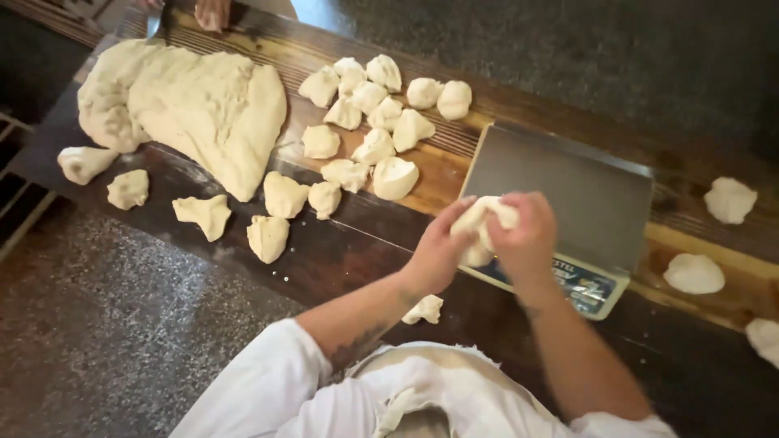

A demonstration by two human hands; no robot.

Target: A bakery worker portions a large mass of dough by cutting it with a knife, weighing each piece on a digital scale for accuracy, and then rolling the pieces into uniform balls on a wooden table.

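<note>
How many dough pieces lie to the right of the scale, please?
3 dough pieces right of the scale: one far, one nearer, one at the frame's edge, partly cut off; others may lie out of view.

Another person's hand (213, 12) and grey metal blade (154, 22), beyond the large pale dough mass (203, 105), are cut by the top edge.

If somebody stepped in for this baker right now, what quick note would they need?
Left hand and right hand together grip one dough piece above the front edge of the scale.
Big dough mass lies uncut at the far left of the wooden table.
Done: many cut pieces heaped beside it.
Left: the mass and loose pieces.
</note>
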